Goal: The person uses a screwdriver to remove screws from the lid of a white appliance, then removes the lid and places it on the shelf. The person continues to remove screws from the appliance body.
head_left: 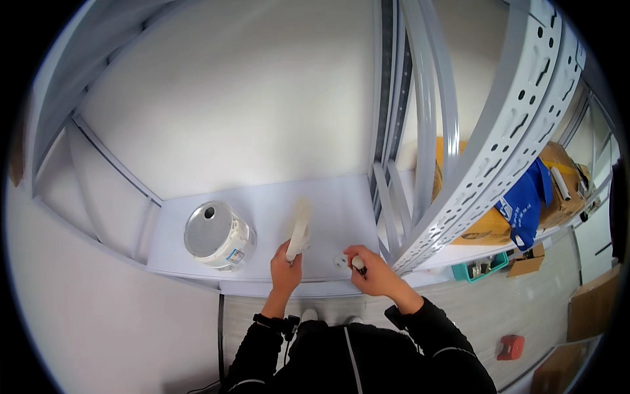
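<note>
On the white shelf (328, 213), the front edge lies nearest me. My left hand (286, 270) is closed around a long white tool with a beige end (298, 238), tilted upward over the shelf; its far end is blurred, and I cannot make out its exact kind. My right hand (372, 272) is curled round a small black-and-white cylinder (358, 264), partly hidden by the fingers. Just left of those fingers, a small round white piece (340, 261) is at the shelf surface; whether the hand touches it is unclear. A white bucket (213, 235) with a grey lid stands left of both hands.
A perforated grey metal upright (489, 161) rises close on the right. Beyond it are cardboard boxes (485, 226), a blue bag (527, 200) and, lower down, a teal bin (481, 267) with items inside. A red stool (510, 347) stands on the floor at lower right.
</note>
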Demonstrator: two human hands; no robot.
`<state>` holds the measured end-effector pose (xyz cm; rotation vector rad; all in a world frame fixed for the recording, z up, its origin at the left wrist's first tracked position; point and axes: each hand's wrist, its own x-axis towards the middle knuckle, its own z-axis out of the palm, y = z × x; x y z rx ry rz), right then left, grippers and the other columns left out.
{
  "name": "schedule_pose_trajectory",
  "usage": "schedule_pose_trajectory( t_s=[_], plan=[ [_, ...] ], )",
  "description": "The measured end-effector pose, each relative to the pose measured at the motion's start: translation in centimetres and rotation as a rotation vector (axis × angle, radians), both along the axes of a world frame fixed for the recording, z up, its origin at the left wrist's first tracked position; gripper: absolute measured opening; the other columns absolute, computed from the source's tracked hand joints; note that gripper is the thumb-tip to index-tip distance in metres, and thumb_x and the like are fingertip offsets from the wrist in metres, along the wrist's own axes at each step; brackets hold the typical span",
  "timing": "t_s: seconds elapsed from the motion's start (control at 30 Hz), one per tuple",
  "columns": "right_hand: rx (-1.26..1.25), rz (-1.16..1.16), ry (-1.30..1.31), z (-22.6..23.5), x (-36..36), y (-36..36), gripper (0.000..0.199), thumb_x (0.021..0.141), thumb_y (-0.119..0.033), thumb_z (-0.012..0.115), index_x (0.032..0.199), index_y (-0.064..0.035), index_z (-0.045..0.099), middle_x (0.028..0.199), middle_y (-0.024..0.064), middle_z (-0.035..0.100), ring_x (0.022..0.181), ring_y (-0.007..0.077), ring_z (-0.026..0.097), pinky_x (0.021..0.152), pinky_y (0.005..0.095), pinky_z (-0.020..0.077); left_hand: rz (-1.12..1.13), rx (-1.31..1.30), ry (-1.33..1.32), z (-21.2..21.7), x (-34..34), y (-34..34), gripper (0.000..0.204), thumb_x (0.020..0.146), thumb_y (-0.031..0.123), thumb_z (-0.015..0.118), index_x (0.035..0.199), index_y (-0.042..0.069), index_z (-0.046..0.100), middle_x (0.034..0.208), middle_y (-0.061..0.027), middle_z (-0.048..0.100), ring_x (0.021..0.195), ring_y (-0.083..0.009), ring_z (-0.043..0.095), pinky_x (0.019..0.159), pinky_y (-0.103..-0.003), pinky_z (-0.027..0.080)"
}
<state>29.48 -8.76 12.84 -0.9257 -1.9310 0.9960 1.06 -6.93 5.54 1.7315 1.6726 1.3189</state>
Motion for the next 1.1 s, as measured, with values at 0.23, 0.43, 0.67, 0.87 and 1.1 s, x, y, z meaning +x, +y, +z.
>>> schedule_pose_trajectory(
  t_s=[0.23,0.43,0.67,0.87,1.1],
  plan=[
    [0.01,-0.164,0.09,-0.3,-2.2,0.1,0.05,0.087,-0.009,0.084,0.131,-0.0075,0.059,0.097,0.0086,0.06,0.08,0.025,0.06,0.073,0.0366,0.0516,-0.024,-0.009,-0.456,4.7,0.1,-3.6,0.026,0.099,0.006,0.073,0.124,-0.002,0.071,0.104,-0.0026,0.077,0.091,-0.0091,0.067,0.079,-0.028,0.054],
    [0.233,-0.211,0.075,1.5,-5.5,0.1,0.054,0.089,-0.016,0.087,0.134,-0.0063,0.057,0.099,0.0097,0.062,0.078,0.0238,0.059,0.075,0.0365,0.0506,-0.132,0.087,-0.799,6.5,-2.3,-7.3,0.025,0.098,0.0,0.071,0.123,-0.002,0.072,0.113,-0.0041,0.077,0.099,-0.0113,0.069,0.085,-0.029,0.055],
    [-0.627,-0.021,0.514,3.3,-12.1,-1.9,0.05,0.107,-0.03,0.067,0.149,-0.0082,0.049,0.106,0.0091,0.07,0.064,0.014,0.062,0.057,0.0292,0.0513,-0.185,0.258,-0.084,9.0,-7.7,-13.7,0.039,0.084,-0.003,0.078,0.122,0.006,0.077,0.13,-0.0105,0.077,0.119,-0.0255,0.073,0.111,-0.044,0.051],
    [-0.693,0.057,0.751,0.8,-16.7,-5.0,0.048,0.107,-0.017,0.066,0.151,-0.0051,0.054,0.128,0.0102,0.072,0.102,0.0157,0.07,0.087,0.0333,0.0589,-0.253,0.525,0.303,10.5,-11.2,-19.4,0.046,0.076,0.001,0.082,0.118,0.019,0.08,0.132,0.001,0.076,0.132,-0.0288,0.068,0.122,-0.054,0.042],
    [-0.42,0.129,0.756,0.8,-21.5,-9.7,0.049,0.102,-0.012,0.072,0.148,-0.0025,0.057,0.134,0.0091,0.071,0.119,0.0163,0.067,0.1,0.0345,0.0573,-0.241,0.36,0.393,11.3,-15.8,-23.9,0.057,0.079,0.006,0.082,0.134,0.02,0.073,0.142,0.0008,0.071,0.136,-0.0284,0.064,0.124,-0.052,0.041]
  ],
)
